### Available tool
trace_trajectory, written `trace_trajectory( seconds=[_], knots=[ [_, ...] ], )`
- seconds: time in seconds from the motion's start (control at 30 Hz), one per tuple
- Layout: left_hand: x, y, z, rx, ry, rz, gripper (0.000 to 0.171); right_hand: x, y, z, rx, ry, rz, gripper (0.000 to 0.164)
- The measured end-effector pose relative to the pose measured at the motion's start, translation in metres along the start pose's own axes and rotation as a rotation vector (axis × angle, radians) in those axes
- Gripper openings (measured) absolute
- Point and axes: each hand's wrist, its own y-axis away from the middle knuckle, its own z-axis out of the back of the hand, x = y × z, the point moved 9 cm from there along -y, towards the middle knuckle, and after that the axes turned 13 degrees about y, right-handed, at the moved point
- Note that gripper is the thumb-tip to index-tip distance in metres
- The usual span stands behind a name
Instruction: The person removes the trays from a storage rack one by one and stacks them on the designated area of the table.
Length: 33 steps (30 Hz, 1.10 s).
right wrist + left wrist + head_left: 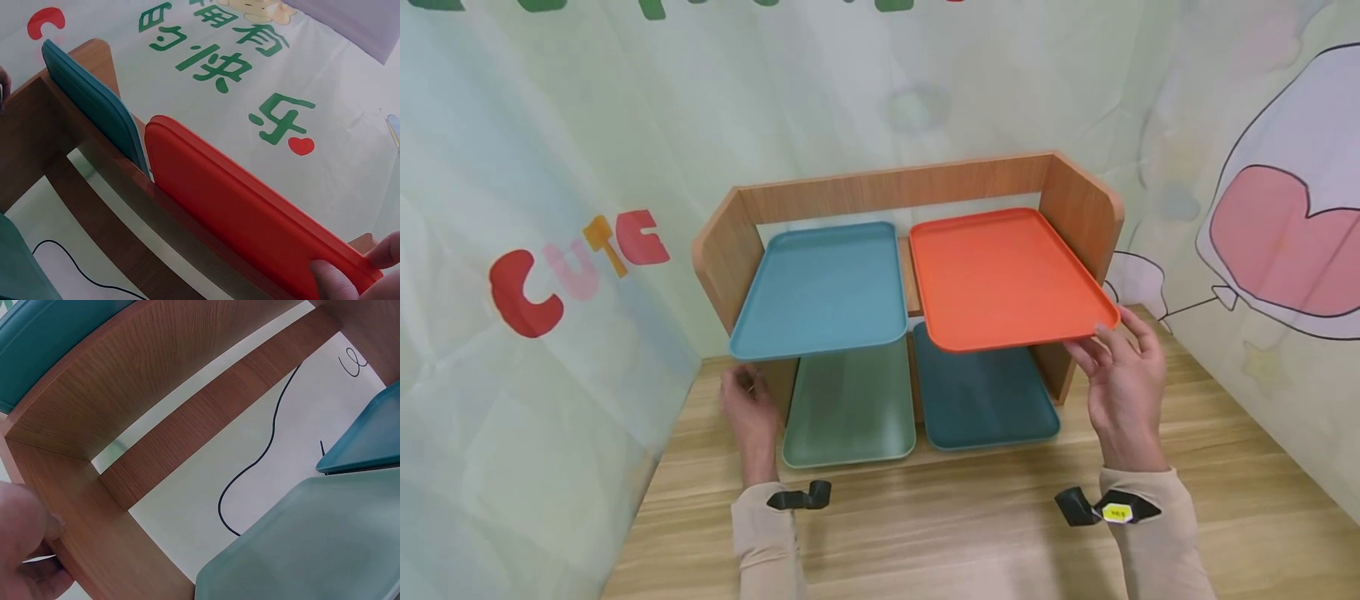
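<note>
A two-tier wooden shelf (895,190) stands on the table with a tray in each of its four-sided bays. My right hand (1127,392) pinches the front right corner of the orange tray (1011,279) on the upper tier, thumb on one face and fingers on the other. Beside it on the same tier lies a light blue tray (823,287). Low on the left, my left hand (751,412) grips the front edge of the shelf's left side panel (106,531). Some of its fingers are hidden behind that panel.
On the lower tier are a green tray (853,408) and a dark teal tray (985,396), both jutting out at the front. The wood-grain table (910,533) extends before the shelf. A printed cloth backdrop (820,100) hangs close behind and along both sides.
</note>
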Motion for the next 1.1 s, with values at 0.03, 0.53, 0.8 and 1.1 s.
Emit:
trace_trajectory(
  seconds=[0.03,0.53,0.8,1.1],
  knots=[
    [0.000,0.000,0.000,0.000,0.002,0.005,0.006,0.000,0.000,0.000,-0.002,-0.003,-0.001,0.050],
    [-0.001,0.000,0.000,0.018,-0.013,-0.002,0.004,0.003,0.006,0.005,0.010,-0.109,-0.028,0.043],
    [0.001,0.000,0.001,0.016,-0.034,0.006,0.005,0.009,0.009,0.006,0.049,-0.122,-0.012,0.038],
    [0.002,-0.001,0.001,0.015,-0.047,0.013,0.003,0.008,0.009,0.015,0.038,-0.083,-0.032,0.041]
  ],
)
